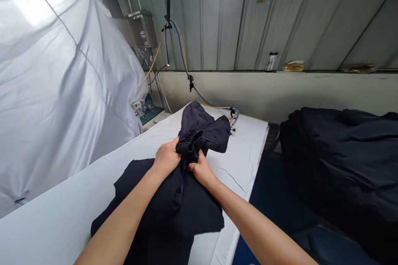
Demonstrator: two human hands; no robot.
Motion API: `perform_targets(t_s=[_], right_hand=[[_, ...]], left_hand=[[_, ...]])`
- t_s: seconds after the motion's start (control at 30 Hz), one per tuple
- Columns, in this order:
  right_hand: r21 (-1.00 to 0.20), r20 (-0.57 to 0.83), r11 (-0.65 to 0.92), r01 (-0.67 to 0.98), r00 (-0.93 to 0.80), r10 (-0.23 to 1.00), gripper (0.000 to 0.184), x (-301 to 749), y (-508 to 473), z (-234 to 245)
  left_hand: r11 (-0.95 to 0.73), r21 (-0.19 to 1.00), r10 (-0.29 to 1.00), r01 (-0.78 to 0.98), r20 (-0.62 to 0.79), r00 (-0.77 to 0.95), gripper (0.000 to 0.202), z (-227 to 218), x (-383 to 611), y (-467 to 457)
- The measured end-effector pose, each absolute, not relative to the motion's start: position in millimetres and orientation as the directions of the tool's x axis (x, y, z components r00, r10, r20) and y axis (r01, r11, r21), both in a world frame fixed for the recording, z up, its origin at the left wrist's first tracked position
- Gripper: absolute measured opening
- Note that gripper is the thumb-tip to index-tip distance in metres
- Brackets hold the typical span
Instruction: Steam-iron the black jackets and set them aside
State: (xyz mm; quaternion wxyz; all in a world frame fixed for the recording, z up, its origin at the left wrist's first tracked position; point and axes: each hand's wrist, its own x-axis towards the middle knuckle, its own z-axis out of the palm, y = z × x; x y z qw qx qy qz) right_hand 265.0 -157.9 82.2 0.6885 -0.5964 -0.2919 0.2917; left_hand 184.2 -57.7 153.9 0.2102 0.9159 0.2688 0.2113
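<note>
A dark navy garment lies bunched over the white-covered table, its near part hanging toward me. Its far end is raised and folded, with a gathered, elastic-looking band near the middle. My left hand is closed on the cloth at the left of that band. From the right, my right hand grips the cloth just below the band, its thumb on top. Some fingertips of both hands are hidden in the folds. What kind of garment it is, I cannot tell.
The white table runs toward a wall. Blue and yellow cables hang down onto its far corner. A large dark fabric pile stands at the right. White sheeting hangs at the left. A small canister stands on the wall ledge.
</note>
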Motion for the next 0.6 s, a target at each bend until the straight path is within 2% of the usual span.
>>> perform_targets(t_s=[0.2,0.4,0.5,0.6], right_hand=[[-0.970,0.120,0.230,-0.079,0.666,0.737,0.073,304.6,-230.9,135.1],[-0.963,0.226,0.264,0.056,0.703,0.674,0.065,385.3,-366.4,182.5],[-0.960,0.278,0.219,0.177,0.718,0.639,0.060,437.6,-455.1,221.6],[-0.952,0.269,0.049,0.302,0.750,0.604,0.058,500.6,-553.0,283.6]], left_hand=[[-0.820,0.520,0.494,0.239,0.434,0.753,0.038,193.0,221.7,-131.3],[-0.845,0.530,0.320,-0.063,0.597,0.736,0.037,233.7,298.2,-259.8],[-0.833,0.522,0.290,-0.182,0.693,0.660,0.032,265.0,346.4,-335.3],[-0.784,0.544,0.327,-0.297,0.770,0.548,0.026,307.5,406.0,-395.9]])
